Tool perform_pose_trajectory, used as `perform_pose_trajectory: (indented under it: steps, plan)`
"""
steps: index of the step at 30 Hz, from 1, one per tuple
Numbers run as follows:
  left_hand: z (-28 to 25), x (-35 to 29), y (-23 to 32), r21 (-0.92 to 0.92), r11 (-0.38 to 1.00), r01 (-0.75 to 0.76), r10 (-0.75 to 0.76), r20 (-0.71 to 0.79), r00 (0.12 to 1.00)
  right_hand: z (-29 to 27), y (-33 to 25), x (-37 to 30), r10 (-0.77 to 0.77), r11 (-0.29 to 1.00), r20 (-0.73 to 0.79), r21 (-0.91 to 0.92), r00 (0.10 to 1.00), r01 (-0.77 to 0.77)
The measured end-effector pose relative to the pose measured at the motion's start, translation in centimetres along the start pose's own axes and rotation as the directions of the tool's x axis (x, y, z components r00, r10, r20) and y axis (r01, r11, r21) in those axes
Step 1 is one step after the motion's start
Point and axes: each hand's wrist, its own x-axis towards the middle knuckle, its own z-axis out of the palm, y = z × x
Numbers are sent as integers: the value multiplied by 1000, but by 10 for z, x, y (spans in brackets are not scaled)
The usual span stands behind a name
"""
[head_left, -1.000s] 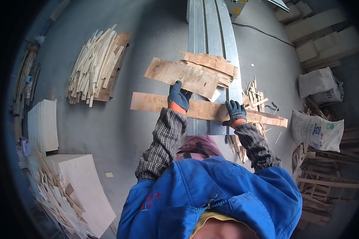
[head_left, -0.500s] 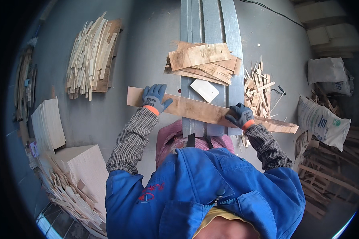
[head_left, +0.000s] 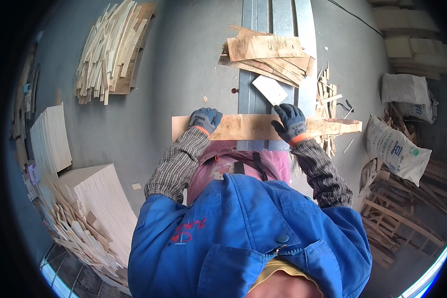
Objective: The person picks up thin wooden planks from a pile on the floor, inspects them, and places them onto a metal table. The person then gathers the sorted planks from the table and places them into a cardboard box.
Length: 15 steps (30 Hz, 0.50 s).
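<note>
A long thin strip of light-brown wooden board (head_left: 243,127) lies crosswise in front of me, its right end ragged and narrower. My left hand (head_left: 206,119), in a grey-blue glove with an orange cuff, is closed over the board near its left end. Further right, my right hand (head_left: 290,123), gloved alike, grips the same board, fingers over its far edge and thumb apart. Just beyond the right fingertips, a small white four-sided piece (head_left: 269,90) lies on the grey metal bench (head_left: 256,20). Parts of the board under both hands are hidden.
Brown thin boards (head_left: 265,48) are heaped further up the bench. Offcuts (head_left: 328,99) lie on the floor to its right. A pile of pale strips (head_left: 109,49) sits at far left, stacked panels (head_left: 97,193) at near left. White sacks (head_left: 400,149) and scrap wood (head_left: 407,218) lie at right.
The board has turned nearly level across my view, its right end swinging away from me. Both hands moved with it, and my right fingers are straighter. The whole view has shifted.
</note>
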Motion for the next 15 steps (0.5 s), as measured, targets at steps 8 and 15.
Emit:
perform_pose_trajectory:
  steps: [8, 15]
  plan:
    - [14, 17, 10, 34, 999, 31, -33, 66, 997, 77, -56, 60, -156, 984, -31, 76, 987, 158]
    - [110, 38, 10, -447, 892, 67, -27, 95, 995, 77, -55, 68, -150, 985, -12, 90, 989, 150]
